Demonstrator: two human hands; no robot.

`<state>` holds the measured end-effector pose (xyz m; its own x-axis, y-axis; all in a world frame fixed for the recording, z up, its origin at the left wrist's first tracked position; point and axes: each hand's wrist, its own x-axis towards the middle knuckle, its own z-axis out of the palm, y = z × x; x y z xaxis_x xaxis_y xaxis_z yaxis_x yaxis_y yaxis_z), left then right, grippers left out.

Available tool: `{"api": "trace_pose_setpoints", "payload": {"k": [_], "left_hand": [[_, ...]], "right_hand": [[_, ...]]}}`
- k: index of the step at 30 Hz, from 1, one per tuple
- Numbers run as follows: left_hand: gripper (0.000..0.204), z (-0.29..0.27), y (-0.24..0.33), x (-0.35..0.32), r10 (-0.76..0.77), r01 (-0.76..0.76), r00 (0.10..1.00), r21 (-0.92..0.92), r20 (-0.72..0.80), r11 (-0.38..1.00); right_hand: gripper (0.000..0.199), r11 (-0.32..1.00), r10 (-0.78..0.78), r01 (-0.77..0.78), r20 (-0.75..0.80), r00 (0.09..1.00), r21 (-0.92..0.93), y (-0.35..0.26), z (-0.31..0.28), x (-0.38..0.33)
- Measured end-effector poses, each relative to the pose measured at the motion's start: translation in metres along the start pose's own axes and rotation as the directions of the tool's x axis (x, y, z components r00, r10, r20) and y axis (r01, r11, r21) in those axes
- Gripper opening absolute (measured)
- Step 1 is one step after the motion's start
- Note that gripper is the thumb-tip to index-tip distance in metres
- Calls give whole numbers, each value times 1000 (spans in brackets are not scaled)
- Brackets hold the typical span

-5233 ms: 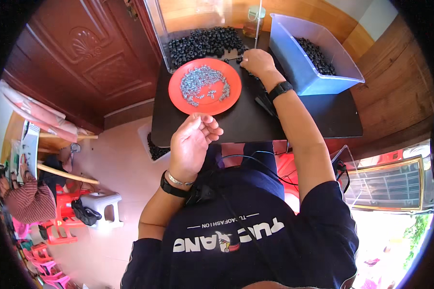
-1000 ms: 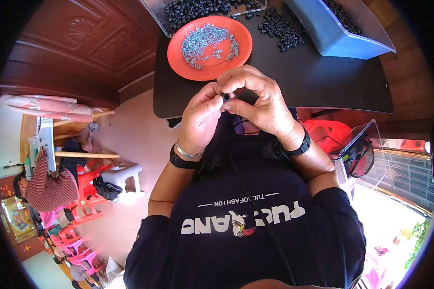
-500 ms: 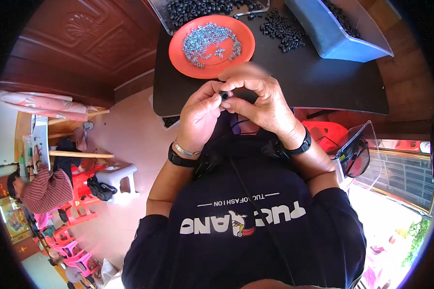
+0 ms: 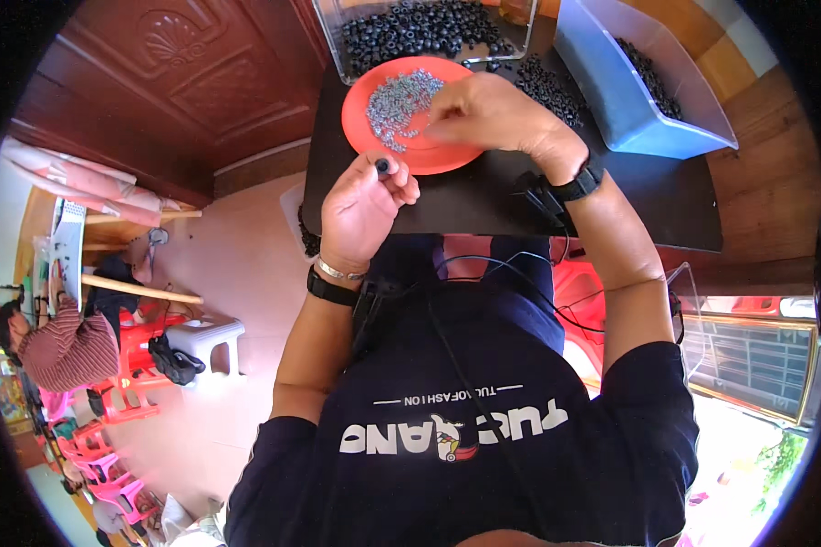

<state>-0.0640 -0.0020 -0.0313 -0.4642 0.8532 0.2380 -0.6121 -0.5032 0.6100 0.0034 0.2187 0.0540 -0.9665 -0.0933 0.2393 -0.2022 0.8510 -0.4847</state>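
My left hand [image 4: 360,214] is raised at the near edge of the table, its thumb and fingers closed on a small black cylindrical part with a hollow end [image 4: 382,167]. Over the right side of an orange-red plate [image 4: 358,96] is my right hand [image 4: 493,114], fingers bent together and blurred at the tips. Whatever they may pinch is hidden. Many tiny silvery metal pieces [image 4: 397,105] lie heaped on the plate, mostly to the left of my right hand.
Behind the plate stands a clear bin [image 4: 334,46] of black round parts. A pile of small black pieces [image 4: 549,89] lies on the dark table [image 4: 511,205], beside a translucent blue bin [image 4: 602,100]. Cables [image 4: 520,260] hang over my lap. Far left, another person [image 4: 71,351] sits near stools.
My hands have moved apart. The right went from the black part up over the plate; the left kept the part and shifted slightly left. The view has tilted a little.
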Motion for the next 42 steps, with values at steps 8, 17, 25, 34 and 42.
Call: {"api": "trace_pose_setpoints", "payload": {"k": [8,17,25,34,42], "left_hand": [[24,14,7,6,-23,23,1000,-11,-8,1000],[26,60,66,118,125,-139,973,63,192,988],[22,12,25,147,40,-39,999,-58,4,998],[20,24,11,144,-120,133,984,92,-132,987],[20,21,5,141,-67,68,997,44,-27,997]], "right_hand": [[18,993,15,1,134,991,-120,15,19,11],[16,956,126,-91,-108,986,278,27,8,15],[15,352,295,-5,-106,949,936,52,-8,8],[12,309,279,209,-299,913,928,50,-5,14],[12,409,218,183,-291,932,894,49,2,14]]}}
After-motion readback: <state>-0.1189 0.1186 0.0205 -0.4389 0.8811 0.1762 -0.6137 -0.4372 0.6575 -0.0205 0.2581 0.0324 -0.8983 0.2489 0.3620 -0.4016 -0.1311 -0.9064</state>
